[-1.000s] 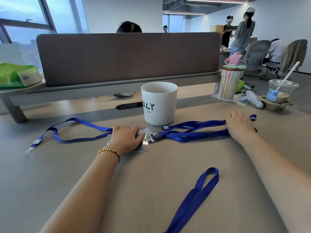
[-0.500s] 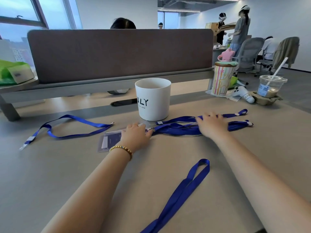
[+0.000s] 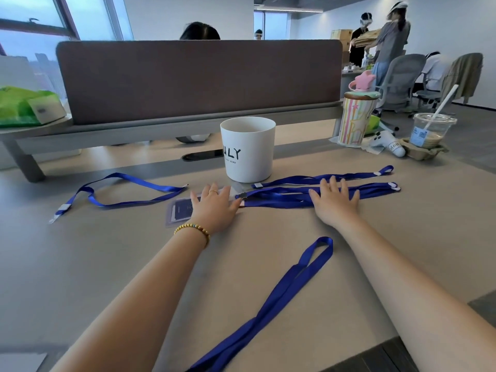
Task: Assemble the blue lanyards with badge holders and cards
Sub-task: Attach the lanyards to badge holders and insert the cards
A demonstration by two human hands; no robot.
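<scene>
A clear badge holder with a dark card point(image 3: 178, 212) lies flat on the desk, clipped to a blue lanyard point(image 3: 375, 189) stretched out to the right. My left hand point(image 3: 214, 208) lies flat over the holder's right end, fingers straight. My right hand point(image 3: 334, 201) presses flat on the doubled lanyard straps, fingers spread. A second blue lanyard point(image 3: 316, 179) runs just behind it. A third blue lanyard point(image 3: 120, 194) lies looped at the left. A fourth blue lanyard point(image 3: 273, 304) trails toward the near edge.
A white cup point(image 3: 248, 149) stands just behind my hands. At the right back stand a striped tumbler point(image 3: 355, 119), an iced drink in a cardboard carrier point(image 3: 429, 132) and a small white toy point(image 3: 389, 143). A brown divider point(image 3: 198, 76) borders the desk; people stand beyond it.
My right hand slid left along the lanyard straps and flattened. My left hand uncurled to lie flat, and the badge holder with its card now shows to its left.
</scene>
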